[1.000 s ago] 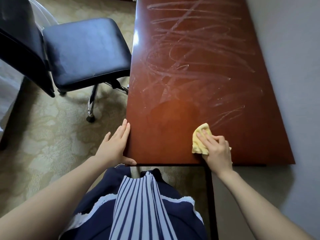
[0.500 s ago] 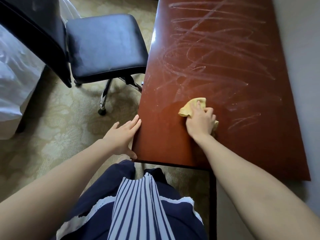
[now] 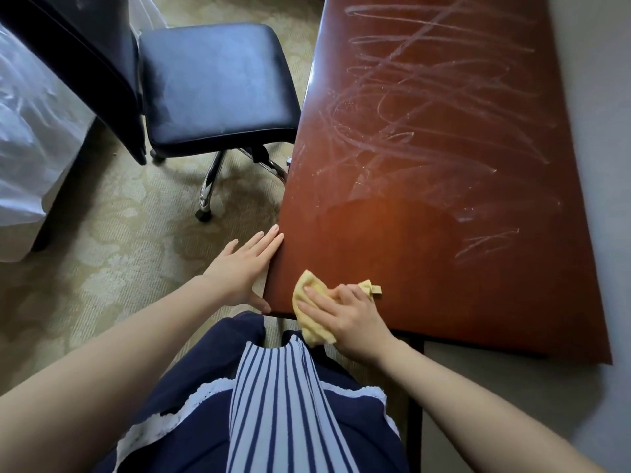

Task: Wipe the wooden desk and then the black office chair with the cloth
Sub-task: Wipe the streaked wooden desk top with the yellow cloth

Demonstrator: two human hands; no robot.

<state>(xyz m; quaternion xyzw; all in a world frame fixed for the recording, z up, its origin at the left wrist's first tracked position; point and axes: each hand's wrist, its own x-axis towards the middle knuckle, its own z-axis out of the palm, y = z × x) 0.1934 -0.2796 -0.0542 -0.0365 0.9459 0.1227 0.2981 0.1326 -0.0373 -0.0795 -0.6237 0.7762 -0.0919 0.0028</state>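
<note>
Clearly the desk step was in hand: the cloth (image 3: 309, 295) lay bunched at the near left corner of the desk (image 3: 426, 216), partly hanging over its near edge, gripped and pressed down by the right hand (image 3: 345, 319). The left hand (image 3: 244, 268) lay flat, fingers straight, against the desk's left edge. Half a second earlier the cloth had been farther up the top. Pale smears (image 3: 426, 107) covered the far part, so the next stroke probably called for a push outward. The chair (image 3: 215, 87) stood beside the desk, untouched.

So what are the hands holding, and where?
The right hand has its grip on the bunched middle of the yellow cloth. The left hand holds nothing, flat against the edge of the reddish-brown wooden desk.
</note>
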